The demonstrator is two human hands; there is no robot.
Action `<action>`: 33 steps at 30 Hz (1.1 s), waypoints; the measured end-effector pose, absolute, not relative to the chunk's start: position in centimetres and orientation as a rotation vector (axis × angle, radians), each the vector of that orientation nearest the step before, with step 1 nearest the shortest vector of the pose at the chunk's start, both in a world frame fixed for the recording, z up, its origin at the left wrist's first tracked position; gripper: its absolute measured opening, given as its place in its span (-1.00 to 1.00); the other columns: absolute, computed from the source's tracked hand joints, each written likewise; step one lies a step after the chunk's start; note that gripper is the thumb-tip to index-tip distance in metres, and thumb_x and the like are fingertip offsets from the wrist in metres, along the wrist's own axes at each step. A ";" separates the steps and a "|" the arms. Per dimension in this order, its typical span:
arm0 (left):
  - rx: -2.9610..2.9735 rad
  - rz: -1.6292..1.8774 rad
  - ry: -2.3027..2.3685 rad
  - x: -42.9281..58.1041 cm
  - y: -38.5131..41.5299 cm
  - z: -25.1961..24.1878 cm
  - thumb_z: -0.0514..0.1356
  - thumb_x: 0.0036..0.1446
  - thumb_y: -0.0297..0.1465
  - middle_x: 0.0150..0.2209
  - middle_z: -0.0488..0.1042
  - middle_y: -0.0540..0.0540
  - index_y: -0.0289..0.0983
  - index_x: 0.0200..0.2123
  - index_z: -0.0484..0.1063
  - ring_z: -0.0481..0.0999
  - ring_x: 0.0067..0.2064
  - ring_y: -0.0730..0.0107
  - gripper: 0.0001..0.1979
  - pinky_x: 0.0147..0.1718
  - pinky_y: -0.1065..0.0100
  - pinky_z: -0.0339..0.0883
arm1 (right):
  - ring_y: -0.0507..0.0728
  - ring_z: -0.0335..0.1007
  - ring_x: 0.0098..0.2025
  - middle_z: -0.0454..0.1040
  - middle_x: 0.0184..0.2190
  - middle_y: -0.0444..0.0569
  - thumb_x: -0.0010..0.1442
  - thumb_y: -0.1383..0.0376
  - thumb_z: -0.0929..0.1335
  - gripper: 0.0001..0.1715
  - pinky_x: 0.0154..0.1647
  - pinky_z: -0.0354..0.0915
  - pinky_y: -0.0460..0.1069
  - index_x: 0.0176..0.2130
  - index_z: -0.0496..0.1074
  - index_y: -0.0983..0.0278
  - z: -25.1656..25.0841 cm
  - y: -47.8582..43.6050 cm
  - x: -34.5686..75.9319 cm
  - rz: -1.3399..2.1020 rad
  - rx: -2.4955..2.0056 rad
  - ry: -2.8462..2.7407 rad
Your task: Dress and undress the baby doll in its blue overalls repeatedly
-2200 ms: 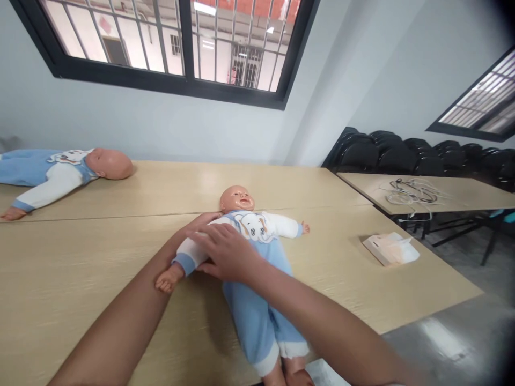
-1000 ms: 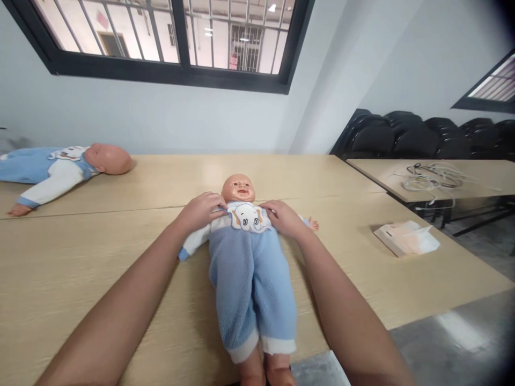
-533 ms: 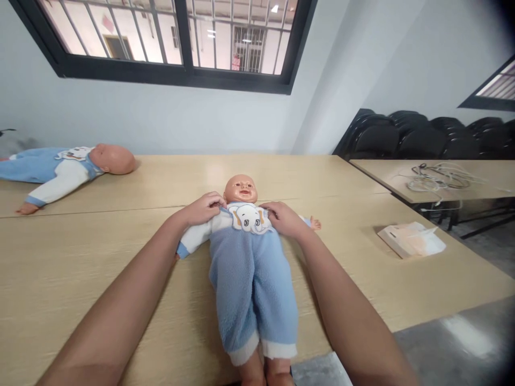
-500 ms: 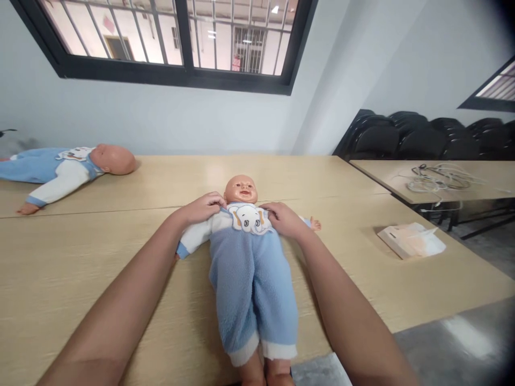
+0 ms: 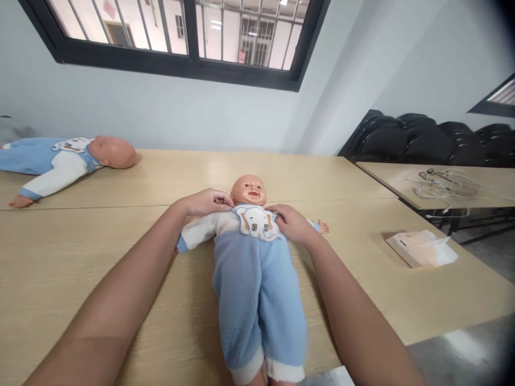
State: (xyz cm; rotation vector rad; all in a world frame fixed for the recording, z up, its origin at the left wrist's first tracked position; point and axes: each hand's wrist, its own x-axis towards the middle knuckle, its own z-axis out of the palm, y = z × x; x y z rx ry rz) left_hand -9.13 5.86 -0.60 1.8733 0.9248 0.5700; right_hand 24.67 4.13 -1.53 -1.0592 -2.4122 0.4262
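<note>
Shifted: my right hand (image 5: pixel 293 222), across to the other side of the doll (image 5: pixel 253 257). Left hand (image 5: pixel 206 203) at the opposite shoulder (image 5: pixel 227 221). Fingers bent; gripping cloth or not, can't tell.

On the bench (image 5: pixel 132 279), a doll (image 5: pixel 257 279) in a blue-and-white outfit lies face up, its legs toward the near edge. Its head lies just past the seam that runs across the bench. The left hand (image 5: pixel 207 202) has curled fingers at one shoulder; the right hand (image 5: pixel 293 222) touches the other, beside the elephant patch (image 5: pixel 257 221). A second doll (image 5: pixel 68 155) lies along the far edge, at left. A tissue pack (image 5: pixel 420 247) sits near the right edge, beyond which cables (image 5: pixel 446 183) lie tangled on another bench (image 5: pixel 396 179).
</note>
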 end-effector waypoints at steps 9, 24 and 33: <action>1.871 0.552 1.064 -9.7 5.7 -1.4 0.29 0.04 -0.19 -0.08 0.63 -0.09 -0.22 -0.12 0.59 0.57 -0.08 0.24 -0.65 -0.12 0.33 0.41 | 0.21 0.55 0.03 0.64 0.03 0.06 0.16 0.51 0.25 -0.46 0.12 0.39 0.10 0.05 0.57 0.26 -1.5 4.0 24.8 0.438 -1.084 -2.406; 1.870 0.908 1.160 -8.5 5.2 -1.7 0.31 0.11 -0.13 -0.28 0.56 -0.09 -0.27 -0.25 0.46 0.50 -0.23 0.30 -0.68 -0.21 0.26 0.40 | 0.20 0.55 0.03 0.62 0.05 0.07 0.17 0.51 0.24 -0.47 0.08 0.39 0.05 0.05 0.56 0.28 -1.6 4.0 24.9 0.453 -1.141 -2.427; 1.790 0.707 1.078 -8.8 5.2 -1.9 0.29 0.12 -0.12 -0.02 0.61 -0.15 -0.26 -0.05 0.51 0.56 0.00 0.19 -0.58 -0.01 0.22 0.42 | 0.20 0.54 0.04 0.62 0.07 0.05 0.20 0.49 0.23 -0.48 0.07 0.38 0.03 0.05 0.55 0.26 -1.3 3.7 24.8 0.479 -1.197 -2.428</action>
